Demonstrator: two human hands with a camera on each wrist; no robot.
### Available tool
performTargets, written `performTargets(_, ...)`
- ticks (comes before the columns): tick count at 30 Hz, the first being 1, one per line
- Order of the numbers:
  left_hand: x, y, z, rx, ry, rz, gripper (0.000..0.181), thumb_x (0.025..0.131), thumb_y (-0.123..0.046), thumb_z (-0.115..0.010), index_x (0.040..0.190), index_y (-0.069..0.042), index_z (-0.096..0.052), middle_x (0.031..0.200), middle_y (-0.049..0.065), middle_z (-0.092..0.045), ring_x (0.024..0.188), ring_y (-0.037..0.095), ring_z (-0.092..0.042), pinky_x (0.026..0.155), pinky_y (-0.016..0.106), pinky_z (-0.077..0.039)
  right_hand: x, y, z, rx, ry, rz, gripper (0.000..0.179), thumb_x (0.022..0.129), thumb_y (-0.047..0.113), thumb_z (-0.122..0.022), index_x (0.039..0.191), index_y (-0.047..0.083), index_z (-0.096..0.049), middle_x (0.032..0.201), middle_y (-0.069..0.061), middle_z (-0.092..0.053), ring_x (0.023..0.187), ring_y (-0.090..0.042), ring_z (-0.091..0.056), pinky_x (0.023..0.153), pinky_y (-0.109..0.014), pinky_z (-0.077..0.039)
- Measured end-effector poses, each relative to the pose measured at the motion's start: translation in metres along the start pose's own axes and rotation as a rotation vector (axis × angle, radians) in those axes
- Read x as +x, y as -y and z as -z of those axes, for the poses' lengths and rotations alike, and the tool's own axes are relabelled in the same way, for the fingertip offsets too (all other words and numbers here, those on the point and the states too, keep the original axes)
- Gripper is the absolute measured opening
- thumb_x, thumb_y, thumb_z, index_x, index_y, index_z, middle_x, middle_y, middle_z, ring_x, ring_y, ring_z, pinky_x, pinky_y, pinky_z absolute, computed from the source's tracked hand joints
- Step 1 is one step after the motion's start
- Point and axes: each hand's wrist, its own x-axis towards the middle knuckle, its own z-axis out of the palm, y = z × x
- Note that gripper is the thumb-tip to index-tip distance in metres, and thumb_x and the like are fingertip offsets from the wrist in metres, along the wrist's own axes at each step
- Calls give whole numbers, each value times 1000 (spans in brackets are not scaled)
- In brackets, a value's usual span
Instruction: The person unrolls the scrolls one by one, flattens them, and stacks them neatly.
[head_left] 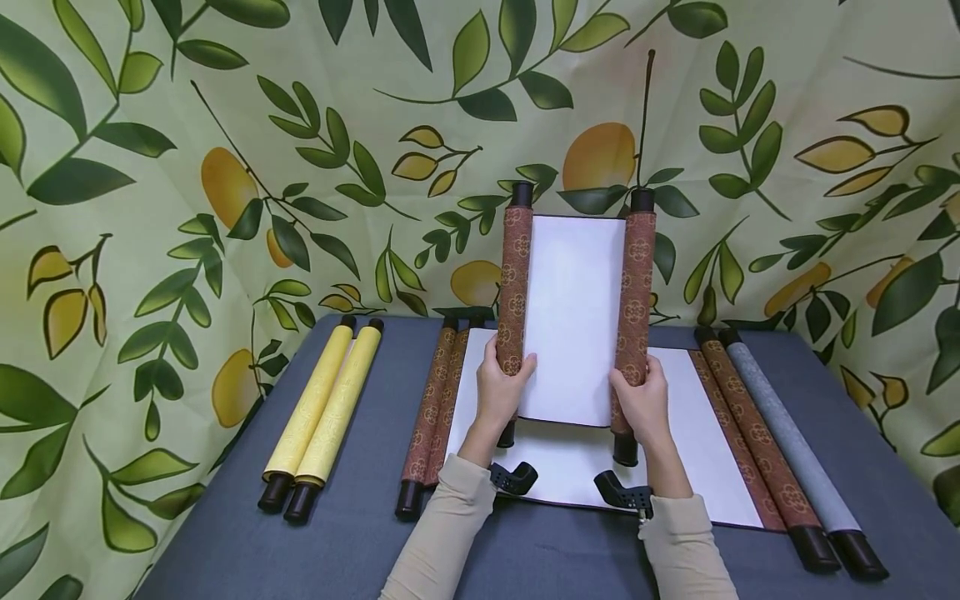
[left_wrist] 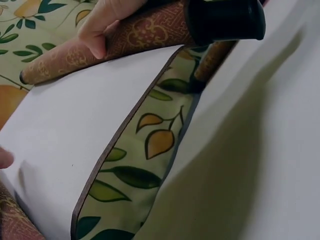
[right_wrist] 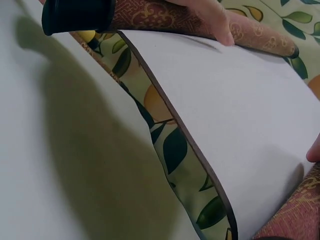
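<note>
A hanging scroll (head_left: 573, 317) with red-brown, gold-patterned rollers and dark end knobs is held up, partly unrolled, its white paper facing me. My left hand (head_left: 501, 383) grips the left roller near its lower end, thumb toward the paper. The right roller sits in my right hand (head_left: 645, 396), gripped at about the same height. In the left wrist view, fingers (left_wrist: 100, 30) curl over a patterned roller (left_wrist: 165, 27); the right wrist view has a thumb (right_wrist: 225, 35) against the paper (right_wrist: 225, 95). Below the held scroll, a second white scroll (head_left: 705, 442) lies spread on the table.
Two yellow rolls (head_left: 333, 408) lie side by side at the table's left. Brown patterned rollers (head_left: 429, 408) flank the spread scroll, and a blue-grey roll (head_left: 795, 442) lies at the right. The blue-grey tabletop (head_left: 247, 542) meets a leaf-print cloth (head_left: 300, 208) behind.
</note>
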Motion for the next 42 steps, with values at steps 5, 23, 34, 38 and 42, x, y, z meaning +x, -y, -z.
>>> performTargets(5,0,1,-1,3,-17,-4,73,76,-23,-82,134,2,-45,120,23,-63,105,34,-65,87,45,-54,0,1,1,-9,-16,-16,52,88,14,-59,132,-6,-39,119,-22,-51,92,-21,-54,66,-17,-43)
performTargets(23,4,2,7,-43,24,35,63,81,-14,-76,131,1,-41,112,28,-65,97,36,-68,76,41,-59,2,-1,9,-6,14,-89,69,88,26,-68,140,-2,-33,134,-25,-45,112,-32,-53,85,-36,-48)
performTargets(34,7,3,17,-23,64,-10,54,82,-7,-69,129,2,-44,102,29,-68,82,35,-69,63,31,-57,3,-3,16,-10,47,-62,56,92,19,-59,141,1,-37,129,-21,-49,105,-27,-54,72,-19,-43)
performTargets(38,8,4,19,-18,78,-5,53,82,-7,-68,129,2,-45,104,28,-68,84,35,-68,65,31,-56,4,-4,18,-26,72,-56,58,94,22,-59,144,5,-36,132,-20,-50,105,-24,-53,74,-19,-43)
performTargets(42,9,5,21,-16,79,-22,51,82,-9,-69,127,3,-48,107,27,-65,89,33,-65,68,32,-55,5,-5,23,-49,92,-55,61,94,23,-59,146,5,-35,135,-21,-49,107,-25,-52,75,-21,-42)
